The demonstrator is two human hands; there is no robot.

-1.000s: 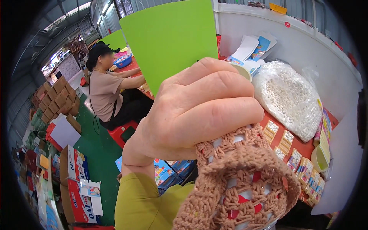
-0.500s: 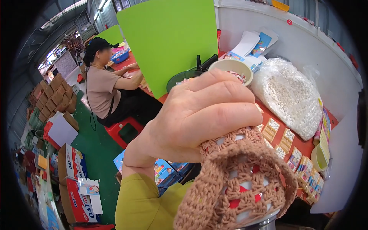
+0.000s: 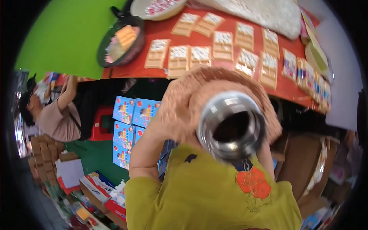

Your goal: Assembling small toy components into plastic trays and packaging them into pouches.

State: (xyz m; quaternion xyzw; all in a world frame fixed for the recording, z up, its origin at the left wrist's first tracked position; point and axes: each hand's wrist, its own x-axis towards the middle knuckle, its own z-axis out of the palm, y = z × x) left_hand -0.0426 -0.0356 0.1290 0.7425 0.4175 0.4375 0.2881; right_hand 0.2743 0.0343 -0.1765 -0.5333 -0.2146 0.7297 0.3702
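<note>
We mark the steel flask [image 3: 207, 132] uncapped before the shirt [image 3: 211, 191], both hands too blurred or hidden at its knitted cover [image 3: 214, 73] to tell their grip; tabletop [image 3: 130, 71] trays [image 3: 223, 54] are part-filled, mostly unwrapped, rightmost packs [image 3: 305, 74] wrapped.

Red table [image 3: 158, 29]: tan trays [image 3: 223, 46] spread right across!
Green panel [image 3: 57, 42]: looming upper left.
Blue boxes [image 3: 124, 131]: stacked up!
</note>
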